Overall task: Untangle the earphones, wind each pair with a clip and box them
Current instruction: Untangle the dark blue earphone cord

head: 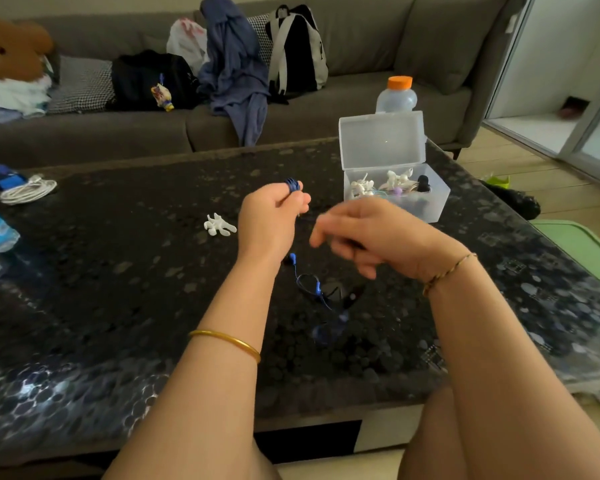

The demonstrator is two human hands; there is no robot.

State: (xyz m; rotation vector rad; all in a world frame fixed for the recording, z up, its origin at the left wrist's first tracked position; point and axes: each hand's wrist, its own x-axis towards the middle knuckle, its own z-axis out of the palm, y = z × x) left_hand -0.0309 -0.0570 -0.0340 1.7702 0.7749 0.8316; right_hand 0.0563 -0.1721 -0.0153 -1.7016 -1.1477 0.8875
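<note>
Midway, seemingly: winding blue earphones (317, 289), coil (291, 184) pinched in left hand (271, 216) at centre, buds (292, 258) trailing on table (118, 271) below. Cannot tell whether blurred right hand (378, 233) grips anything. Already stowed in open box (437, 199), upper right: several wound pairs (362, 187). Left unused beside left hand: white clip (219, 225).

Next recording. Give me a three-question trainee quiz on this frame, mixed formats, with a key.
1. True or false: the lid of the clear box is shut.
2. What does the left hand pinch at its fingertips?
A) an orange cap
B) a wound blue earphone cable
C) a white charger lead
3. Short answer: how many of the white clip kind lie loose on the table, outside the box?

Key: 1 false, the lid stands open; 2 B; 3 one.
</note>
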